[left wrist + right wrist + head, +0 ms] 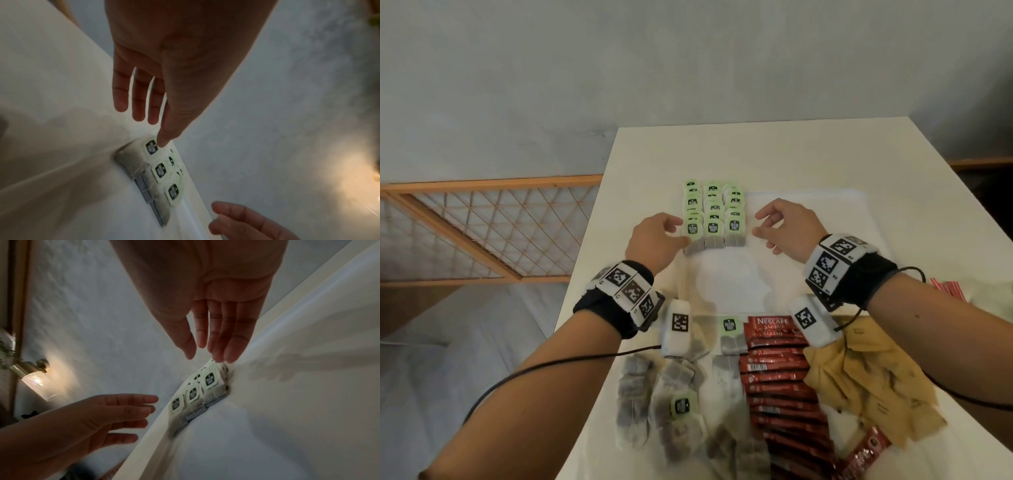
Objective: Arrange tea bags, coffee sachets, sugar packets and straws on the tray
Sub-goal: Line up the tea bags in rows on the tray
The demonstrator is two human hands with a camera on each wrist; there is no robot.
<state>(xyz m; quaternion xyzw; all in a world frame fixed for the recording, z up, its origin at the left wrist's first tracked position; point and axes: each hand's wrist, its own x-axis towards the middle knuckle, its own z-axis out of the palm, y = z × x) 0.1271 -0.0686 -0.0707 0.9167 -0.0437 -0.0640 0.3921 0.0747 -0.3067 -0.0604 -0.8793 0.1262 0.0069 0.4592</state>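
Note:
Green-tagged tea bags [714,219] stand in three neat columns in the far left corner of the white tray [808,212]. My left hand [675,229] lies against the left side of the block, its fingers relaxed and its thumb at the nearest tag. My right hand [763,224] hovers by the right side of the block with its fingers loosely extended and holds nothing. The left wrist view shows the left hand [152,126] with straight fingers above the tea bags [160,170]. In the right wrist view, the right hand's [205,353] fingertips reach the far rows of tea bags [197,392].
On the white table [825,147], near the tray's front edge, lie loose tea bags [671,387], a row of red Nescafe sachets [777,373] and brown sugar packets [866,383]. Red-striped straws [947,287] lie at the right. A wooden lattice frame [482,233] stands left of the table.

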